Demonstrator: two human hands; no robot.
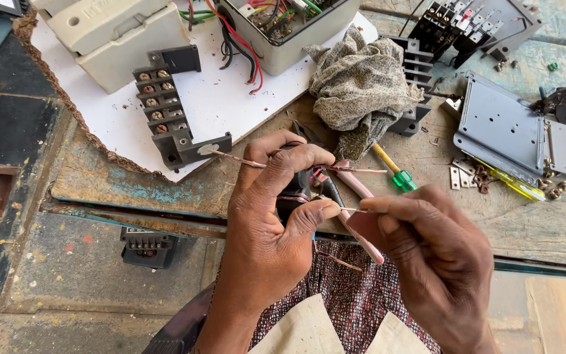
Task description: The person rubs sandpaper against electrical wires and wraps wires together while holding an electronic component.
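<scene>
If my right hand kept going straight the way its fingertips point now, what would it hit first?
The right hand points left, pinching a thin copper wire. It would probably meet the left hand first, at its fingers around the small black part; depth is unclear.

bench: worn wooden workbench with flaking turquoise paint [132, 183] | floor: dark paint-speckled concrete floor [54, 275] | cover: torn white sheet on the bench [217, 98] | light: bright daylight, glare at right edge

- The left hand [266, 223] grips a small black part [294, 190] with thin copper wires [244, 160] sticking out of it.
- The right hand [430, 255] pinches one wire end at the left fingertips.
- Pliers with pink handles [355, 187] lie just behind the hands on the wooden surface [532, 223].
- A grey rag [361, 85], a black terminal block [162, 108] and a green-handled screwdriver [394, 172] lie nearby.
</scene>
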